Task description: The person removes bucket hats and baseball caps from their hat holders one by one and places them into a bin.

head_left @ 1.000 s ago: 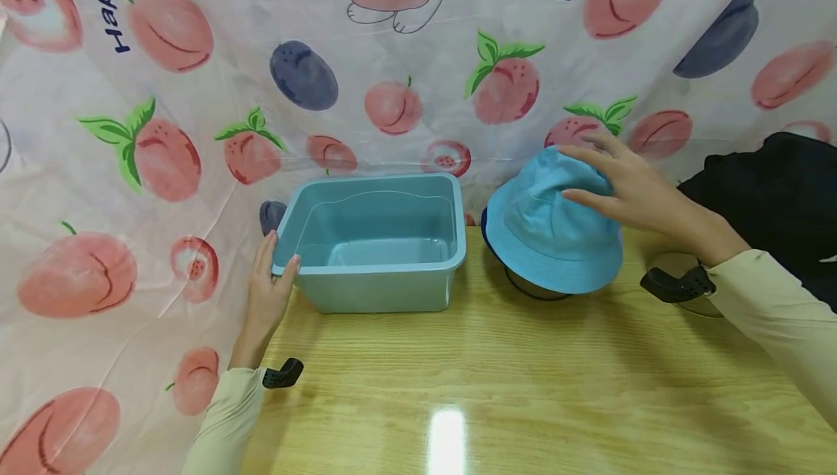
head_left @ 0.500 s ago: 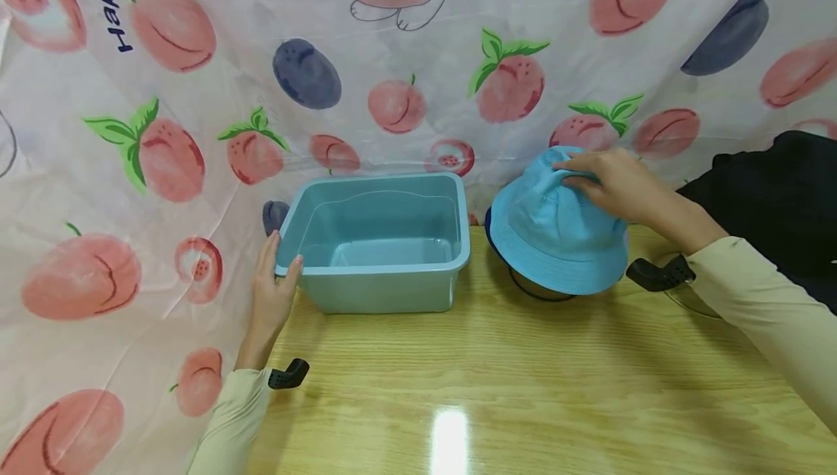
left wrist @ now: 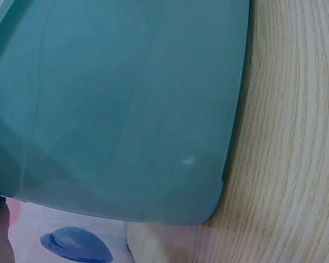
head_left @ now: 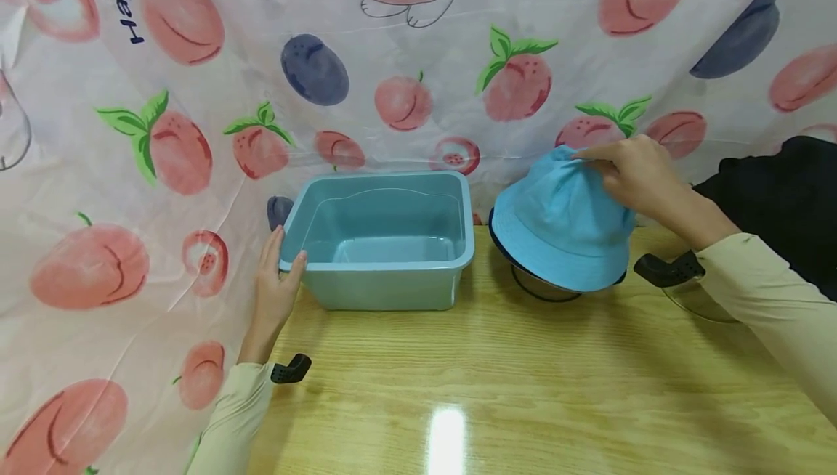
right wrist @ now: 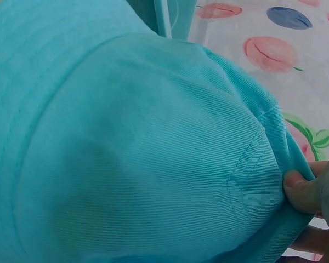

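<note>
My right hand (head_left: 644,173) pinches the crown of a light blue bucket hat (head_left: 565,228), thumb and fingers on a fold of the cloth. In the right wrist view, the thumb (right wrist: 301,192) presses into the bunched top of the crown. A dark navy brim edge (head_left: 502,242) shows just under the blue one, above a round, dark-rimmed base (head_left: 543,292). My left hand (head_left: 275,290) rests at the front left corner of a blue-green plastic basin (head_left: 386,290), its fingers along the side and its thumb at the front rim. The basin's inside holds nothing visible.
A black cloth item (head_left: 778,206) stands at the right, with a round disc-like base (head_left: 700,301) partly hidden by the right wrist. A fruit-print cloth (head_left: 405,46) hangs behind and to the left of the wooden table (head_left: 392,388).
My right hand came down from spread fingers above the hat to pinch its crown. The crown is now pulled slightly up and right, baring more of the navy brim. The left hand stayed at the basin.
</note>
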A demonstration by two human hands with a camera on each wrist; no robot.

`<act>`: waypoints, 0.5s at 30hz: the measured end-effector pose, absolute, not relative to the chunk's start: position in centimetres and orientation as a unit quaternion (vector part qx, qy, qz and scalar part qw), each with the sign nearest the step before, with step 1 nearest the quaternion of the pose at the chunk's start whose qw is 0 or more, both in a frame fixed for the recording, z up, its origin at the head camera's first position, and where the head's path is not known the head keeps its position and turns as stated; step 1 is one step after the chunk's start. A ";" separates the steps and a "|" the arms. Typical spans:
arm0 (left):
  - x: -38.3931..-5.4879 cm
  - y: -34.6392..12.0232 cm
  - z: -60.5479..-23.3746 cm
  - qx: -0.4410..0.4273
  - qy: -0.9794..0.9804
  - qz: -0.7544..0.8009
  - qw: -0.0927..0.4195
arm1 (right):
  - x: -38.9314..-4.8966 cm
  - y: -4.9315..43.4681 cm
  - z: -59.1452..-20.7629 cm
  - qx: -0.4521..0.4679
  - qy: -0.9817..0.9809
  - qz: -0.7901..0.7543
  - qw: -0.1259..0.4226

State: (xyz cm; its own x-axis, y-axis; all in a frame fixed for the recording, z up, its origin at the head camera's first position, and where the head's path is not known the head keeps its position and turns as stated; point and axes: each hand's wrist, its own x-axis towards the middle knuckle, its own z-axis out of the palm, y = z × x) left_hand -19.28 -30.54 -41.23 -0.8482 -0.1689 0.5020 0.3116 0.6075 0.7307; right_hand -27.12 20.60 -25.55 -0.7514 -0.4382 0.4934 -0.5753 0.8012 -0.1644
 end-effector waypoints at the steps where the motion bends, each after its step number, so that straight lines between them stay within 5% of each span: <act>1: -19.3 -30.5 -41.2 -0.041 -0.855 -0.440 0.272 | -27.2 20.7 -25.5 0.274 -0.922 0.154 0.226; 15: -19.4 -30.6 -41.2 -0.032 -0.856 -0.440 0.270 | -27.5 21.3 -24.8 0.281 -0.910 0.152 0.265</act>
